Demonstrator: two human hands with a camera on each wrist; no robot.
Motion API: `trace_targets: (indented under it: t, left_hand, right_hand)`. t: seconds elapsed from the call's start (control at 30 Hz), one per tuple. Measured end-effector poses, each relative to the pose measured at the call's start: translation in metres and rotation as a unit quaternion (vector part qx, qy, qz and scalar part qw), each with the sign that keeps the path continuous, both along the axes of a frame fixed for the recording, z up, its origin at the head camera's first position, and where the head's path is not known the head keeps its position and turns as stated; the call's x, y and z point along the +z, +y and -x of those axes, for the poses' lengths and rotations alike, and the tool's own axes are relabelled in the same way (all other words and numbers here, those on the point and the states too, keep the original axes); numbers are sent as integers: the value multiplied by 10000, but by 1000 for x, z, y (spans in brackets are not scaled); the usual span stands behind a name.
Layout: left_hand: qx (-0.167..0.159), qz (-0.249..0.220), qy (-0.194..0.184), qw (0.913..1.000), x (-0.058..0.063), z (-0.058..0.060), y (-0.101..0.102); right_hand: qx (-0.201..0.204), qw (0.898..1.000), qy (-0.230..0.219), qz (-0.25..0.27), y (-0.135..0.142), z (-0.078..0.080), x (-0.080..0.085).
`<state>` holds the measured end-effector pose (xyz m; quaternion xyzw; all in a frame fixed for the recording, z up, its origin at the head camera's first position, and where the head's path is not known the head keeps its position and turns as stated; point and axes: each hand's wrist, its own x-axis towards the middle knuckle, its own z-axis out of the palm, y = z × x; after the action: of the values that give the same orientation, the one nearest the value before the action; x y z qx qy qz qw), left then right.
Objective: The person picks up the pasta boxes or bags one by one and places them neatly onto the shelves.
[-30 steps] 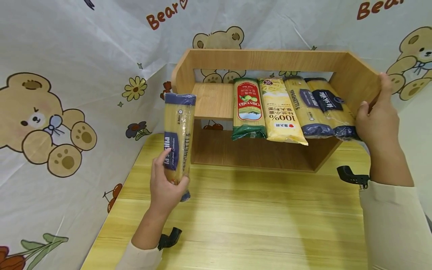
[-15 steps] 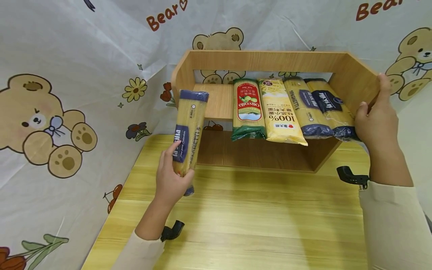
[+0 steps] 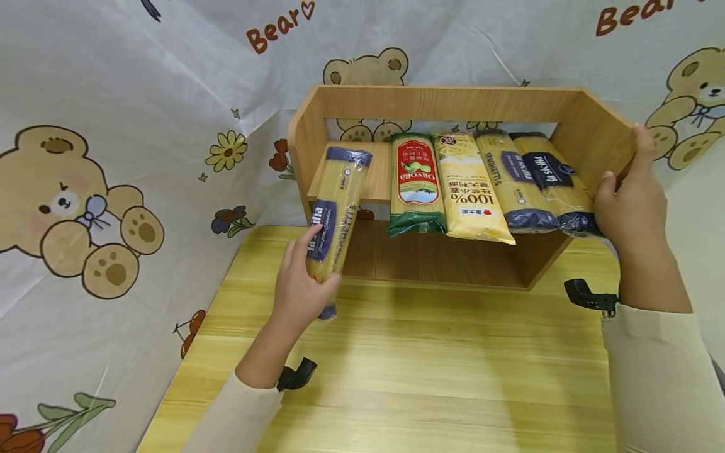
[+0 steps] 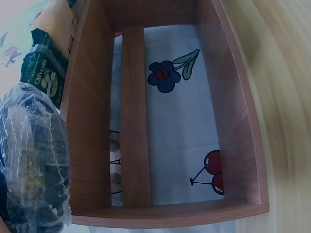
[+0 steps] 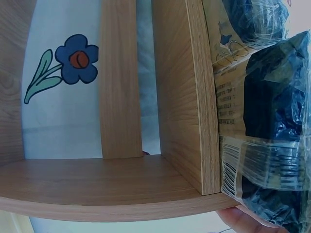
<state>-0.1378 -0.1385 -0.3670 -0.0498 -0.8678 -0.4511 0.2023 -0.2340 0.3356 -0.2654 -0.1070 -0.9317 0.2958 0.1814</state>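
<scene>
A spaghetti packet [image 3: 334,214] with blue ends is gripped by my left hand [image 3: 303,283], thumb on one side and fingers on the other. It tilts in front of the left part of the wooden shelf's upper board [image 3: 375,179]. Close up in the left wrist view, its crinkled clear end [image 4: 36,165] shows beside the shelf. My right hand [image 3: 634,204] holds the shelf's right side panel [image 3: 600,135], thumb inside and fingers at the outer edge. In the right wrist view only some fingers [image 5: 248,221] show, under the panel.
On the upper board lie a green-ended pasta packet [image 3: 418,182], a yellow pasta packet [image 3: 471,185] and two blue-ended spaghetti packets [image 3: 518,182] on the right. The lower compartment [image 3: 430,255] is below them. The shelf stands on a wood-grain table [image 3: 442,365] before a bear-print cloth [image 3: 170,75].
My left hand has carried the spaghetti packet right and slightly up, from left of the shelf to in front of its upper board. My right hand stays on the side panel.
</scene>
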Motion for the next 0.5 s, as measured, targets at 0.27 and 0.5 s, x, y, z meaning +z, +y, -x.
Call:
trace_targets:
  t: [0.27,0.5]
  left_hand:
    - [34,-129,-351,9993,9,13,6]
    - [-18,-67,-448,9990,18,23,10]
  right_hand:
    - [14,9999,121,-96,2,2,-3]
    - [11,9999,110,-65,2,1,-2]
